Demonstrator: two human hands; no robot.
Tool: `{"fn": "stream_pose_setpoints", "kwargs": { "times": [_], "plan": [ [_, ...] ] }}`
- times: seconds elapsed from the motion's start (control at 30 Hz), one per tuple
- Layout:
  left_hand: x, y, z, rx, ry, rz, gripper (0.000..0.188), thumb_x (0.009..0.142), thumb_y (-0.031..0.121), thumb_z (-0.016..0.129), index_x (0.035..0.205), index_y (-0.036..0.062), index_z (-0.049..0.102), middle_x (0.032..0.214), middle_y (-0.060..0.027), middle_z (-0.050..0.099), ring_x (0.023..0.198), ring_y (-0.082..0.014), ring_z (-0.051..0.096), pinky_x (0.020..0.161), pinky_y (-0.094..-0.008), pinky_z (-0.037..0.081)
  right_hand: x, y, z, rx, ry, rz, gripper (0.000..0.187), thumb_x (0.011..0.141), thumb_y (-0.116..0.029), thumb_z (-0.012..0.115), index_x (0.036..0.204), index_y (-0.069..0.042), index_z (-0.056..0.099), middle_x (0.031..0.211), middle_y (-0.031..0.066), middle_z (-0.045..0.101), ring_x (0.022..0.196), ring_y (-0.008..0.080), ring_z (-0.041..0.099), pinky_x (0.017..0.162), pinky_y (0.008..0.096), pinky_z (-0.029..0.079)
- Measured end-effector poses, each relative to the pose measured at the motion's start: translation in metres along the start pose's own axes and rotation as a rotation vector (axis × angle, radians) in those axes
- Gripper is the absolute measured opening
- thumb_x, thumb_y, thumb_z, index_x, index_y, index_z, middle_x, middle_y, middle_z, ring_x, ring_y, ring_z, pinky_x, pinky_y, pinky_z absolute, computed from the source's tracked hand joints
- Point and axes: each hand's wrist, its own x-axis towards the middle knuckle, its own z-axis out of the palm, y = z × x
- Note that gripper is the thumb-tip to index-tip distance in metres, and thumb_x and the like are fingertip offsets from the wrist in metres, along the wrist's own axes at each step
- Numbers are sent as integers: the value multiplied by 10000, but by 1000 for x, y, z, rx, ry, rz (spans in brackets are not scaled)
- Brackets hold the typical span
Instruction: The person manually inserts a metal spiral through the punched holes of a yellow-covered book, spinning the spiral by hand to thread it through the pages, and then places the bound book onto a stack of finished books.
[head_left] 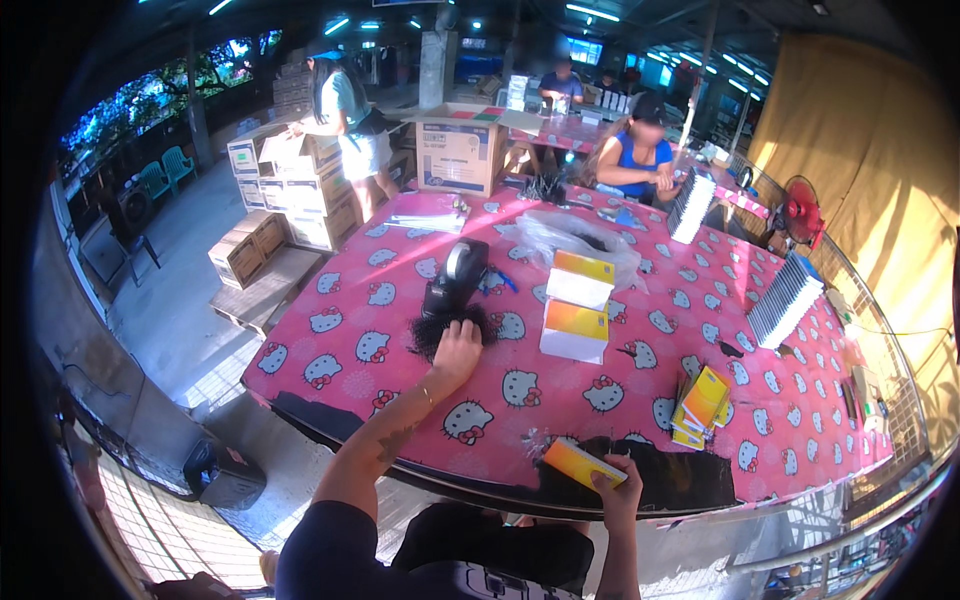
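Observation:
My left hand [458, 348] reaches onto a pile of small thin black pieces [428, 333], its fingers bent together and touching them; what is between the fingertips is hidden. At the near table edge, my right hand [618, 485] grips a flat yellow-and-orange carton [573, 463] by its right end. Just beyond the black pile stands a black rounded device [458, 278]. Two stacks of white cards with yellow-orange ends, a farther stack [580, 288] and a nearer stack [574, 343], lie mid-table. More yellow-orange cartons [702, 402] are heaped to the right of my right hand.
A pink cat-print cloth [520, 388] covers the table. Beyond the stacks is a clear plastic bag [540, 238]. Upright rows of packs [787, 300] stand at right. A seated person [640, 160] works across the table; another person [350, 125] stands near cardboard boxes [310, 195].

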Motion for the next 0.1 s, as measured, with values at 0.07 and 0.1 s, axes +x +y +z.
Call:
{"fn": "stream_pose_setpoints", "kwargs": {
  "times": [0.07,0.1],
  "plan": [
    [4,9,5,-49,78,37,401,807,228,722,1139,26,622,1076,-135,559,1050,-302,564,859,-404,538,7,10,-12,14,-126,-16,330,870,-100,754,1176,-17,665,1056,53,670,956,136,611,886,289,474],
    [-2,20,4,-108,160,31,405,789,184,717,1160,43,635,1087,-128,556,1074,-285,563,868,-374,535,9,13,-16,25,-159,-15,372,856,-128,778,1196,-24,668,1070,61,675,988,150,609,904,285,466]
  ]
}}
